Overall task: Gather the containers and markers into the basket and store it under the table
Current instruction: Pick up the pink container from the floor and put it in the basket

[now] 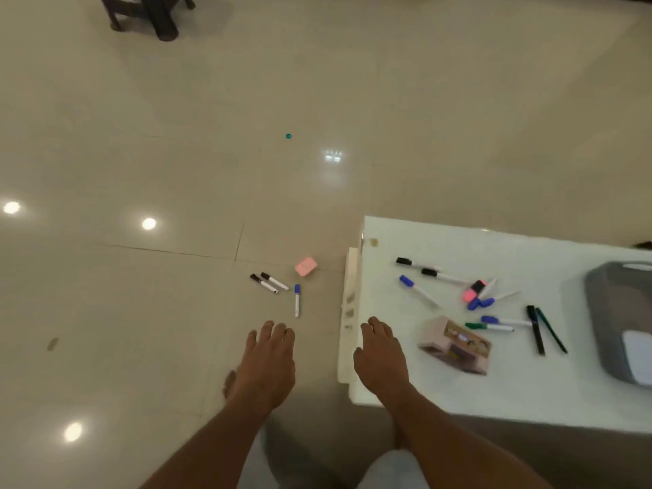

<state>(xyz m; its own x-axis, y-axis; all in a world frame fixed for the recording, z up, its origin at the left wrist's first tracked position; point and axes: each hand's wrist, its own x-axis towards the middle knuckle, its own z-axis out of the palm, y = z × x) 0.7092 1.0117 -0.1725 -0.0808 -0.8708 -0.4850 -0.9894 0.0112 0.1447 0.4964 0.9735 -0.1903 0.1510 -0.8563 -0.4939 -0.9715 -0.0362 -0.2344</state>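
Note:
My left hand hovers flat and empty above the tiled floor. My right hand is held flat and empty over the left edge of the white table. On the floor ahead lie two black-capped markers, a blue-capped marker and a small pink container. Several markers in black, blue, green and pink are scattered on the table. A beige box-like container lies near my right hand. A grey basket sits at the table's right, cut off by the frame.
A tiny teal object lies farther out on the floor. Dark furniture legs stand at the top left. A white panel hangs along the table's left side. My knees show at the bottom edge.

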